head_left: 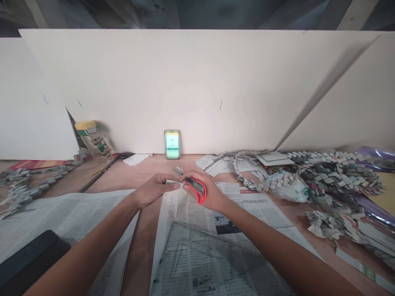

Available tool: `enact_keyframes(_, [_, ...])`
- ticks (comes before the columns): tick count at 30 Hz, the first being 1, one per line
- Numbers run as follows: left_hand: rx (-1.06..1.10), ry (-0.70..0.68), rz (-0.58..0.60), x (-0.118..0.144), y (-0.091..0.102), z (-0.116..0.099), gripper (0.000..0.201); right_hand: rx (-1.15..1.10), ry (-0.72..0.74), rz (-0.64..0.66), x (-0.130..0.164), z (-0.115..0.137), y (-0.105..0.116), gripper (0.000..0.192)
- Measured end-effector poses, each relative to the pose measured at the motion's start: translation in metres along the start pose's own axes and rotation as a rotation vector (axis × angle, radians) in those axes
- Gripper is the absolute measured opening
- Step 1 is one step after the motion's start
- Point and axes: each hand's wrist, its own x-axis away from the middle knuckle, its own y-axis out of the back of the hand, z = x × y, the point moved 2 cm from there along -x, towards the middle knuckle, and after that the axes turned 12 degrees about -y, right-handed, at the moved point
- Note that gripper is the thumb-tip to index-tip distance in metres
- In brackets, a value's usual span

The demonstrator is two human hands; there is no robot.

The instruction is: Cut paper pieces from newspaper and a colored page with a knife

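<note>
My right hand [207, 192] grips a red utility knife [197, 188], its blade pointing up and to the left. My left hand [156, 189] meets it from the left, fingertips pinched at the blade end of the knife. Both hands hover above a sheet of newspaper [247, 213] spread on the brown table. A clear triangular ruler [197, 250] lies on that newspaper, just below my hands.
A second newspaper sheet [64, 213] lies at left with a dark object [27, 257] on it. Woven paper chains are piled at right [333, 176] and far left [27, 183]. A phone [172, 144] and a bottle [92, 139] lean against white boards behind.
</note>
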Motion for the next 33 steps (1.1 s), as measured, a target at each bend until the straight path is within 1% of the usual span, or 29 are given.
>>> enact_keyframes(4, [0.139, 0.03, -0.036, 0.001, -0.003, -0.002, 0.024, -0.028, 0.051, -0.017, 0.002, 0.006, 0.005, 0.015])
enact_keyframes(8, [0.269, 0.12, -0.068, 0.004, -0.006, -0.003, 0.023, -0.111, 0.066, 0.021, 0.003, 0.009, 0.008, 0.014])
enact_keyframes(11, [0.36, 0.152, -0.106, 0.005, -0.008, -0.002, 0.02, -0.153, 0.056, 0.049, 0.003, 0.01, 0.01, 0.016])
enact_keyframes(14, [0.396, 0.159, -0.127, 0.005, -0.01, -0.002, 0.02, -0.166, 0.043, 0.058, 0.002, 0.009, 0.012, 0.016])
enact_keyframes(16, [0.354, 0.149, -0.133, 0.004, -0.011, -0.002, 0.023, -0.155, 0.025, 0.047, 0.0, 0.006, 0.012, 0.015])
enact_keyframes(19, [0.148, 0.09, -0.106, 0.002, -0.012, -0.002, 0.025, -0.115, -0.041, 0.027, -0.003, -0.001, 0.009, 0.019])
enact_keyframes(21, [0.005, 0.059, -0.091, 0.0, -0.013, -0.001, 0.027, -0.107, -0.085, 0.038, -0.005, -0.006, 0.008, 0.022])
enact_keyframes(22, [-0.032, 0.054, -0.089, 0.0, -0.013, 0.0, 0.028, -0.113, -0.097, 0.052, -0.006, -0.008, 0.008, 0.023])
enact_keyframes(24, [-0.007, 0.059, -0.089, 0.0, -0.013, 0.002, 0.029, -0.129, -0.094, 0.077, -0.009, -0.01, 0.009, 0.021])
enact_keyframes(27, [0.183, 0.108, -0.076, 0.002, -0.015, 0.002, 0.033, -0.132, -0.079, 0.09, -0.012, -0.01, 0.013, 0.02])
enact_keyframes(29, [0.293, 0.155, -0.022, 0.004, -0.017, 0.0, 0.034, -0.131, -0.087, 0.081, -0.012, -0.011, 0.015, 0.022])
enact_keyframes(31, [0.298, 0.175, 0.065, 0.006, -0.019, -0.005, 0.032, -0.136, -0.105, 0.071, -0.012, -0.011, 0.017, 0.024])
enact_keyframes(33, [0.19, 0.159, 0.115, 0.007, -0.02, -0.009, 0.027, -0.133, -0.126, 0.08, -0.011, -0.011, 0.019, 0.025])
